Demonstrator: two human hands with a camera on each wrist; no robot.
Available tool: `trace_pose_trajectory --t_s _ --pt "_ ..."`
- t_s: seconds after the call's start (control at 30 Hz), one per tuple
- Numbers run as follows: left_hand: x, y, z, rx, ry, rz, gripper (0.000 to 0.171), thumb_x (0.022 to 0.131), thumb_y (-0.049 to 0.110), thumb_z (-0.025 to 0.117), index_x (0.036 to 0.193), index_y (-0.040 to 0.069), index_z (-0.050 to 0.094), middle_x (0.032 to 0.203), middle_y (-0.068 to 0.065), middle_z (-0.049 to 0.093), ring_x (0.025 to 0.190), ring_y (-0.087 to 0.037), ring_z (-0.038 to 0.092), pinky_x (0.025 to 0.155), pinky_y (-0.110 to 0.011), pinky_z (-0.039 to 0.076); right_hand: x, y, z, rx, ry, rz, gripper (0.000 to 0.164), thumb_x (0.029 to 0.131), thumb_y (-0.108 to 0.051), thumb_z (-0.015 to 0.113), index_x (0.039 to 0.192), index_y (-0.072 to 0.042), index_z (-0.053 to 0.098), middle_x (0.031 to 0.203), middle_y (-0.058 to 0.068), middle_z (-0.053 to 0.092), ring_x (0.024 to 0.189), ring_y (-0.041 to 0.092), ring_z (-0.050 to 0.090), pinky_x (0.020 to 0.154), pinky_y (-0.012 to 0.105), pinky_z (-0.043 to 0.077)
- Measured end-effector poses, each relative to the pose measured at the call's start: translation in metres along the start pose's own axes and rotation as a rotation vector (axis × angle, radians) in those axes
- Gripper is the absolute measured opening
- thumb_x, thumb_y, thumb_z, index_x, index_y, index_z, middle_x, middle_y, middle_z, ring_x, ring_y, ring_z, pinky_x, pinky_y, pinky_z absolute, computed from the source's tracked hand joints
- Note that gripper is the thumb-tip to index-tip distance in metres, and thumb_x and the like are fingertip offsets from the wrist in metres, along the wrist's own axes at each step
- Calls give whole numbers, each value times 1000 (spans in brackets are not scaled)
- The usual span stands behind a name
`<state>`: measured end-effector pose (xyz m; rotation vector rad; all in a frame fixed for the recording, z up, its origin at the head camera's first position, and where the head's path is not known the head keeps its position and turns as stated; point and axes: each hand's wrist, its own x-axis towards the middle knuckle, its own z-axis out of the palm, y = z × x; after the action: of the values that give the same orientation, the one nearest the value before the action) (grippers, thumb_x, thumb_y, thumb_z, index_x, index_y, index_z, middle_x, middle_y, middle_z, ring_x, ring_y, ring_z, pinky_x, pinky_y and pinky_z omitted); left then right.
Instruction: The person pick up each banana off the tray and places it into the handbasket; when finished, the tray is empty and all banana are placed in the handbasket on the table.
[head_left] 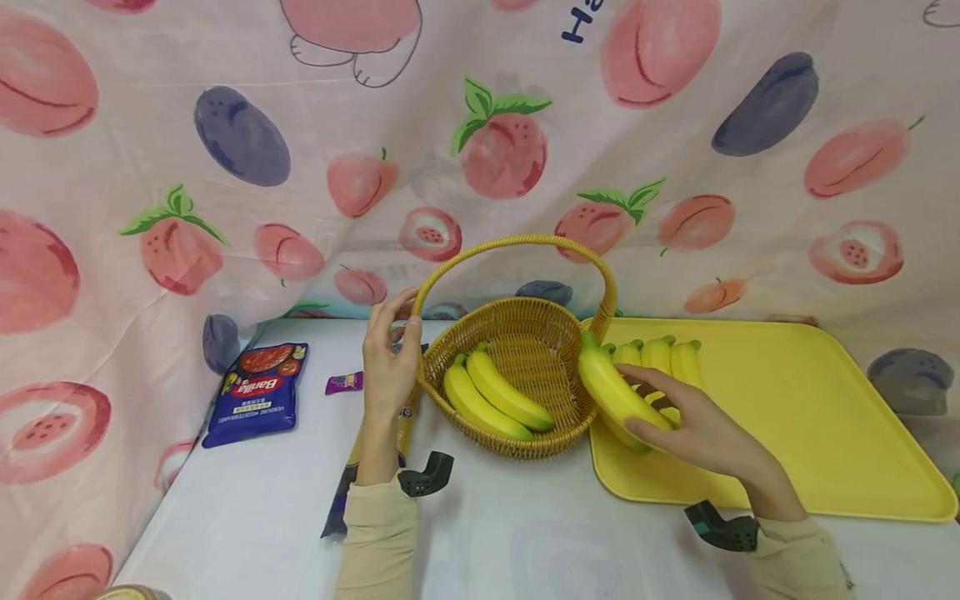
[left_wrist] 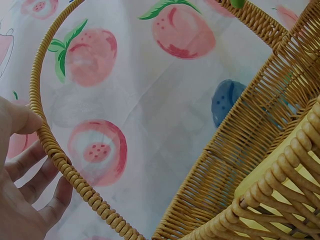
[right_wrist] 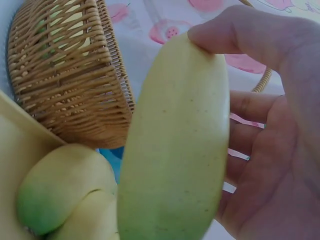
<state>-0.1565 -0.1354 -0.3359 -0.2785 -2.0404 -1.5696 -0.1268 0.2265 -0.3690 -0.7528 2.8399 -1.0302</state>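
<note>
Wicker basket (head_left: 540, 354) — left hand (head_left: 392, 358) pinching its handle (head_left: 517, 242), two bananas (head_left: 510, 392) inside — right hand (head_left: 697, 423) gripping another banana (head_left: 611, 385) at its right.

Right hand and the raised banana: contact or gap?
Touching. The right wrist view shows it: the right hand has its thumb tip laid over the end of the banana, with no gap between them.

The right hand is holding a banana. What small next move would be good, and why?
Perhaps the right hand should move the held banana slightly left, over the wicker basket. In the head view it appears at the basket's right edge; two bananas already lie inside, with bare space beside them, and the left hand holds the handle.
</note>
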Motion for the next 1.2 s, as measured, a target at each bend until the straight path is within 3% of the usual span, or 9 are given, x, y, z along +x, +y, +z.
trace_pose_trajectory --t_s 0.3,0.6,0.77,1.2 --pt "0 0 -2 -8 3 -15 34 94 0 47 127 1 56 113 -22 51 108 -27 51 92 -48 46 19 -6 6 57 9 9 60 87 -30 67 140 -17 44 123 -1 57 103 12 52 83 26 47" --pt "-1 0 -1 -3 -8 -21 34 94 1 48 127 2 56 114 -22 51 108 -27 51 92 -43 46 35 -10 16 86 17 30 61 87 -34 66 141 -18 43 129 2 55 106 18 53 86 37 47" --pt "0 0 0 -5 -2 -19 34 94 0 48 127 2 56 114 -22 52 109 -25 50 92 -47 46 44 -13 20 114 12 44 61 87 -38 65 141 -21 42 128 2 55 108 20 53 88 41 45" --pt "0 0 -1 -18 -18 -27 34 95 0 47 128 0 55 115 -21 50 110 -21 50 94 -47 48 71 -22 30 162 -14 50 62 86 -40 66 141 -20 43 119 3 59 106 20 54 87 39 45"
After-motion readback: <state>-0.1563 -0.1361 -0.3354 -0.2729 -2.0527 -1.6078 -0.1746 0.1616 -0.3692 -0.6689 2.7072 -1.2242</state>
